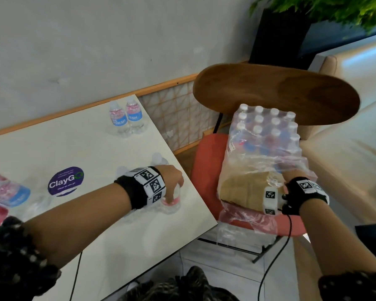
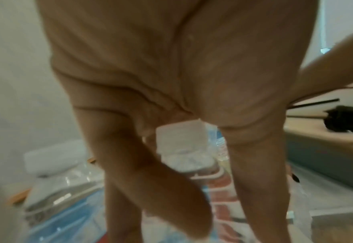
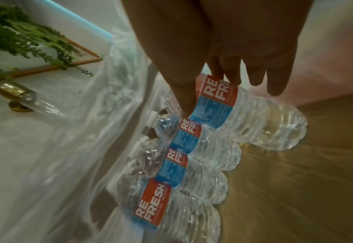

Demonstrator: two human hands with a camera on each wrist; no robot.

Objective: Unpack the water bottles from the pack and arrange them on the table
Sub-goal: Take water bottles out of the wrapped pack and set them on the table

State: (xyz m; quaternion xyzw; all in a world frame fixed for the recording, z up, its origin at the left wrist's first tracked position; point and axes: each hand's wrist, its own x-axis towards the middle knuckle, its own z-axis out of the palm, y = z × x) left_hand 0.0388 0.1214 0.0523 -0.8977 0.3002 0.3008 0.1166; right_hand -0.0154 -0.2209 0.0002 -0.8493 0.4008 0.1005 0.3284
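Note:
A shrink-wrapped pack of water bottles (image 1: 267, 131) stands on a red chair seat (image 1: 204, 170), its plastic torn open at the near side. My right hand (image 1: 291, 170) reaches in under the loose film. Thumb and fingers of that right hand (image 3: 211, 97) pinch the red-and-blue label of the end bottle (image 3: 254, 118) in a row of several. My left hand (image 1: 172, 181) grips the top of an upright bottle (image 1: 172, 203) near the white table's right edge (image 1: 195, 192). Seen from the left wrist, the fingers (image 2: 261, 180) curl around its white cap (image 2: 179, 136).
Two bottles (image 1: 126, 118) stand at the table's far end, and two more (image 1: 159, 159) blur beside my left wrist. Wrapped bottles (image 1: 7, 192) lie at the left by a purple sticker (image 1: 65, 181). A wooden chair back (image 1: 276, 92) rises behind the pack, with a beige sofa (image 1: 345, 159) on the right.

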